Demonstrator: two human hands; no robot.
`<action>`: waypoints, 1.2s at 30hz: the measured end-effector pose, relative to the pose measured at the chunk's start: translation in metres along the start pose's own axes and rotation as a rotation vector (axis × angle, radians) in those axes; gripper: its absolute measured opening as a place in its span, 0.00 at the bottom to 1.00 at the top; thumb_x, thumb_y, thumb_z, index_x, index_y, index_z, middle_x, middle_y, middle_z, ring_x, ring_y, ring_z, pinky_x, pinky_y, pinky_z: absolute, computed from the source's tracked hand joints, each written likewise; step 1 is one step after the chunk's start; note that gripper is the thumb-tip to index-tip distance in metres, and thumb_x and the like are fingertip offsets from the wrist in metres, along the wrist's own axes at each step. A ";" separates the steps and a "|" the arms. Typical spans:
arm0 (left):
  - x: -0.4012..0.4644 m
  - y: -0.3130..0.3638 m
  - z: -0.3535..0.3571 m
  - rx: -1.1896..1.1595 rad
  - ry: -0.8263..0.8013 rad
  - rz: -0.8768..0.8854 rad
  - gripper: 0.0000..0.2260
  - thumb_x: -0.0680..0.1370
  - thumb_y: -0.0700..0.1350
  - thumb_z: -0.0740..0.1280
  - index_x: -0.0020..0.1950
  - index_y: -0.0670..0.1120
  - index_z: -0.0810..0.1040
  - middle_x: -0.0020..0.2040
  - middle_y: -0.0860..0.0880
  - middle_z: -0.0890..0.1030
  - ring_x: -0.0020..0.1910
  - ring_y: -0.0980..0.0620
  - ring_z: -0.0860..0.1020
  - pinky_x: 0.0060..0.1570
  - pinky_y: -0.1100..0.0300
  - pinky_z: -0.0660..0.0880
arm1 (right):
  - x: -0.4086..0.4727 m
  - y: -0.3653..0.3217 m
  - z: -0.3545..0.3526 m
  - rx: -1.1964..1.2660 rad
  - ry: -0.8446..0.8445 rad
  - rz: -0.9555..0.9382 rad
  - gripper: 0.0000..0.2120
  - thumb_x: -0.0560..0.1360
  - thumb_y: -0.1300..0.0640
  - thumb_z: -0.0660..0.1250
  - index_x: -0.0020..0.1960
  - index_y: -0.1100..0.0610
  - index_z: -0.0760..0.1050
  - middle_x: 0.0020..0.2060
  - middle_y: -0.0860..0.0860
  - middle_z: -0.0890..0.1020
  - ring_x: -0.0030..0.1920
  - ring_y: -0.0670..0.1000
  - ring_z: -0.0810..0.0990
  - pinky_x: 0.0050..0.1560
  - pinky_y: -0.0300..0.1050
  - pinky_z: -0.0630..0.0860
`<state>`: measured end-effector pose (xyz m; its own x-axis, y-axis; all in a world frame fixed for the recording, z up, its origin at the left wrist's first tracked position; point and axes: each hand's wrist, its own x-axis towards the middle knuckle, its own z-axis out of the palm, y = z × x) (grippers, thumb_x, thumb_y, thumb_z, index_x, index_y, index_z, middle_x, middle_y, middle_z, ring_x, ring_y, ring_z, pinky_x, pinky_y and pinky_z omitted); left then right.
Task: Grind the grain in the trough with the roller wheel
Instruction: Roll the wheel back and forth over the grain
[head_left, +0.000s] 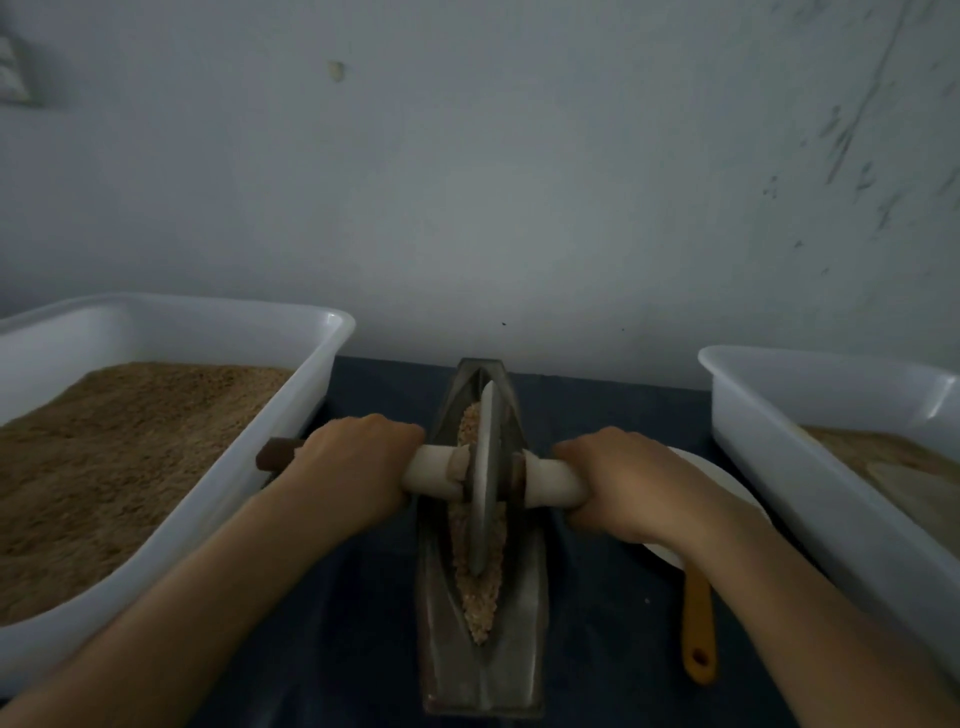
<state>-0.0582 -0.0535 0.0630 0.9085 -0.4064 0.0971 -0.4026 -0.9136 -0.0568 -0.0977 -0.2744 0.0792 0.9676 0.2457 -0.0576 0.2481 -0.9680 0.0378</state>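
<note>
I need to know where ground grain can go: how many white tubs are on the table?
2. One white tub is left of the trough; the other white tub is right of it. Both run past the frame edges, so more could sit outside view.

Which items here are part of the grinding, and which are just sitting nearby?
In use: left hand, right hand, roller wheel, trough, grain.
Lying about: left white tub, right white tub, white bowl, yellow handle.

Dark blue table (374, 597) w/ trough (530, 649), two tubs (291, 415) (779, 441), plate (727, 483).
</note>
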 end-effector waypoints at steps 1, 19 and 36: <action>0.002 0.001 0.001 0.017 0.032 -0.002 0.11 0.74 0.49 0.67 0.54 0.54 0.69 0.53 0.53 0.77 0.52 0.53 0.76 0.50 0.59 0.70 | 0.003 0.001 0.002 -0.012 0.027 0.003 0.10 0.72 0.53 0.67 0.53 0.51 0.74 0.48 0.49 0.79 0.47 0.50 0.78 0.41 0.41 0.70; 0.050 -0.005 0.022 0.117 0.407 -0.040 0.09 0.75 0.48 0.65 0.52 0.50 0.69 0.51 0.51 0.78 0.50 0.51 0.76 0.52 0.59 0.66 | 0.061 0.024 0.028 -0.016 0.390 0.059 0.09 0.72 0.56 0.65 0.51 0.54 0.71 0.46 0.51 0.79 0.46 0.53 0.76 0.37 0.44 0.64; -0.002 0.000 0.019 0.050 0.328 0.020 0.11 0.75 0.51 0.65 0.46 0.54 0.61 0.51 0.56 0.77 0.50 0.55 0.75 0.50 0.62 0.66 | 0.005 0.004 0.023 -0.049 0.386 -0.047 0.07 0.74 0.52 0.64 0.50 0.51 0.69 0.47 0.48 0.78 0.47 0.51 0.76 0.38 0.44 0.62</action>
<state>-0.0574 -0.0523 0.0437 0.8125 -0.4143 0.4101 -0.4068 -0.9068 -0.1104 -0.0924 -0.2785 0.0559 0.8990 0.3000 0.3191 0.2858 -0.9539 0.0918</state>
